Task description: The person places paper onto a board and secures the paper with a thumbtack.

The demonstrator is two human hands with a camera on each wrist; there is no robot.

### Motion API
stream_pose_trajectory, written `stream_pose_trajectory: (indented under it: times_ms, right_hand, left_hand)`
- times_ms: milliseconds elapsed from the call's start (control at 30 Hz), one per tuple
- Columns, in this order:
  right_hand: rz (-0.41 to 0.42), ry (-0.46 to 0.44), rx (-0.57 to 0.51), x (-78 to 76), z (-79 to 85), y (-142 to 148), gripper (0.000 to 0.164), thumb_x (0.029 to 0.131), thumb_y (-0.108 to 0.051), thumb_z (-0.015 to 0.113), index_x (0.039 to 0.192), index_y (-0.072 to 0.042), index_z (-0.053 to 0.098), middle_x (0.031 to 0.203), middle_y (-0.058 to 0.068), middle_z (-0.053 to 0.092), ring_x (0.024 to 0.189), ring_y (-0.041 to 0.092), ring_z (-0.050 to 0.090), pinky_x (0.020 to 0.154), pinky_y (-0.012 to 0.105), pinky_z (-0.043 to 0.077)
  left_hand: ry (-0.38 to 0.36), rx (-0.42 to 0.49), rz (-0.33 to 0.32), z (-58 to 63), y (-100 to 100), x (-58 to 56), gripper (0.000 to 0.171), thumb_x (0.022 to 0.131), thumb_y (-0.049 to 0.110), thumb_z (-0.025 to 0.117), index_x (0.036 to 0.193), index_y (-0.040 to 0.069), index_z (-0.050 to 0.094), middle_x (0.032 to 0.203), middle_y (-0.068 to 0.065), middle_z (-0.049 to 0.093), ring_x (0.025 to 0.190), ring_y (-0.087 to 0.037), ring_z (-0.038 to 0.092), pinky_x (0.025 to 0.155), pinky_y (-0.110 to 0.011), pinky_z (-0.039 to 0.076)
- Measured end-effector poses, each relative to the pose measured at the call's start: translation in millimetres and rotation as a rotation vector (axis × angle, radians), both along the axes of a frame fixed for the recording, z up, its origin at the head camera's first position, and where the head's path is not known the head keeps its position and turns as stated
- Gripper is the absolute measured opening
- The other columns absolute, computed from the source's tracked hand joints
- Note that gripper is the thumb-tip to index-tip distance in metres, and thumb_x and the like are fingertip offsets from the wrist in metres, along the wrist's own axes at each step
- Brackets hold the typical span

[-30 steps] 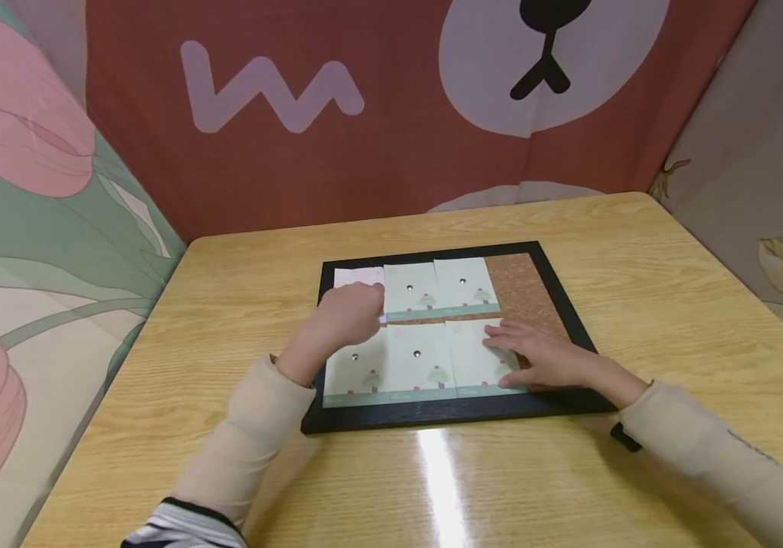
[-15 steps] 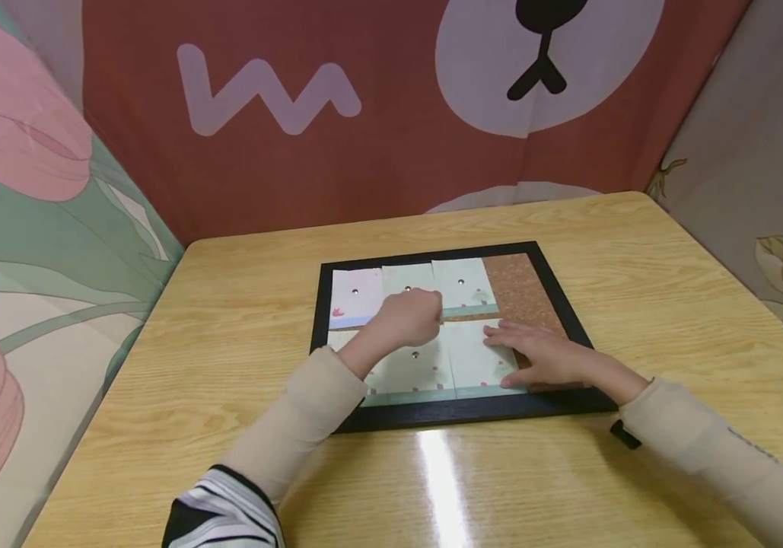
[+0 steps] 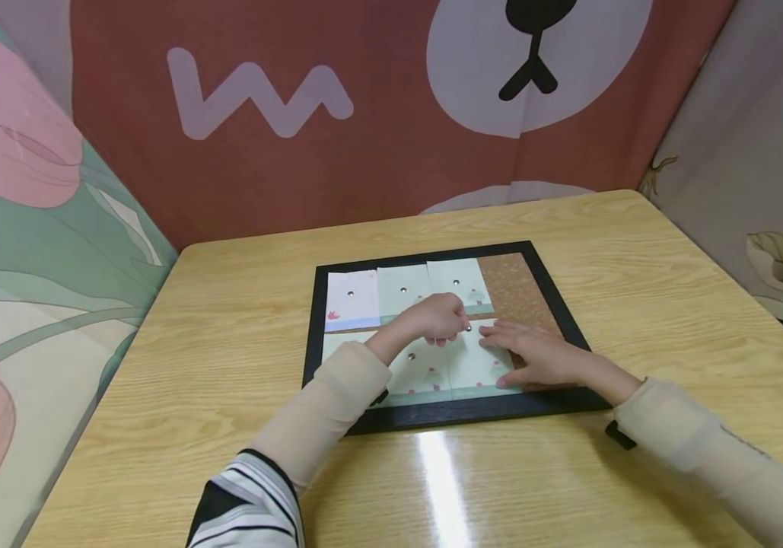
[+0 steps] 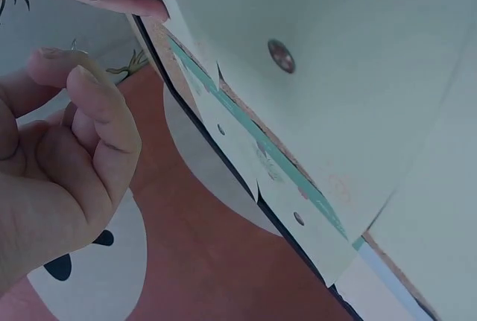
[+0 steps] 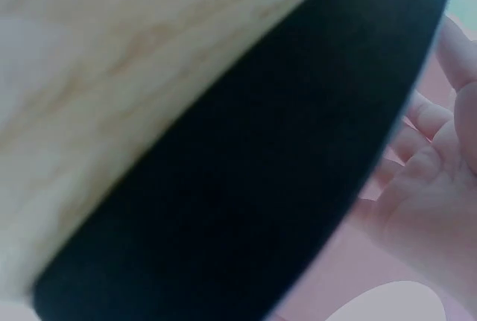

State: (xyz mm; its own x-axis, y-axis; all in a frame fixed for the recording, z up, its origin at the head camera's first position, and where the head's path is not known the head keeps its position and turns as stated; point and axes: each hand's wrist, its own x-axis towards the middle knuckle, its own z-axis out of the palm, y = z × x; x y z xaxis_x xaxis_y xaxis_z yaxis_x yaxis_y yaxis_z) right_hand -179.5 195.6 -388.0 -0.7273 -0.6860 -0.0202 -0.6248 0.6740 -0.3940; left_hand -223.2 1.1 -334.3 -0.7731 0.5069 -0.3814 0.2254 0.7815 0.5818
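Note:
A black-framed corkboard (image 3: 528, 301) lies on the table, covered in two rows of small printed paper sheets. My left hand (image 3: 437, 316) is over the front row, its thumb and forefinger pinching a silver thumbtack (image 3: 469, 328) close above the front-right sheet (image 3: 480, 373). In the left wrist view a glint of the tack (image 4: 79, 51) shows at the fingertips. My right hand (image 3: 538, 354) rests with spread fingers on that sheet's right edge. The lavender sheet (image 3: 353, 306) at back left has a tack in it, as do its neighbours. My left forearm hides much of the front-left sheet.
Bare cork (image 3: 510, 278) runs down the board's right side. The wooden table (image 3: 240, 304) surrounds the board. Printed cloth hangings (image 3: 295, 183) stand behind and on both sides. Black straps show at both wrists.
My left hand has moved right, from the back-left sheet to over the front-right sheet, uncovering the tack in the lavender sheet. The right hand stays in place on the paper.

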Motion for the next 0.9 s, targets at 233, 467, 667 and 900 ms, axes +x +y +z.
stream_pose_trajectory:
  times_ms: [233, 467, 667, 900]
  right_hand:
    - [-0.001, -0.003, 0.004, -0.3, 0.7, -0.6, 0.060, 0.075, -0.032, 0.071, 0.123, -0.001, 0.051, 0.134, 0.018, 0.039, 0.125, 0.039, 0.026, 0.090, 0.064, 0.020]
    - [-0.001, -0.009, 0.003, -0.8, 0.5, -0.3, 0.061, 0.075, -0.033, 0.071, 0.123, -0.001, 0.051, 0.134, 0.018, 0.039, 0.125, 0.039, 0.026, 0.091, 0.063, 0.020]
    - [-0.002, -0.020, 0.004, -1.1, -0.2, 0.2, 0.062, 0.076, -0.035, 0.069, 0.124, -0.001, 0.049, 0.136, 0.018, 0.037, 0.126, 0.039, 0.025, 0.092, 0.063, 0.019]
    - [-0.009, -0.026, 0.011, -0.5, 1.5, 0.5, 0.062, 0.076, -0.034, 0.069, 0.125, -0.002, 0.049, 0.136, 0.017, 0.036, 0.127, 0.039, 0.024, 0.091, 0.064, 0.019]
  left_hand:
    - [-0.026, 0.005, -0.009, -4.1, 4.4, -2.7, 0.018, 0.093, 0.014, 0.047, 0.095, 0.002, 0.060, 0.062, -0.003, 0.051, 0.048, -0.012, 0.046, 0.046, -0.023, 0.041]
    - [-0.128, -0.025, -0.017, -15.0, 9.5, -9.0, 0.029, 0.092, 0.015, 0.048, 0.066, 0.005, 0.053, 0.052, -0.002, 0.044, 0.043, -0.012, 0.041, 0.043, -0.023, 0.038]
    - [-0.234, -0.005, -0.025, -22.3, 11.4, -14.6, 0.040, 0.092, 0.013, 0.047, 0.053, 0.007, 0.043, 0.047, -0.002, 0.037, 0.040, -0.011, 0.032, 0.040, -0.022, 0.031]
    - [-0.290, -0.025, -0.045, -25.2, 15.1, -16.9, 0.045, 0.093, 0.015, 0.047, 0.049, 0.008, 0.042, 0.044, 0.000, 0.033, 0.037, -0.009, 0.028, 0.038, -0.021, 0.028]
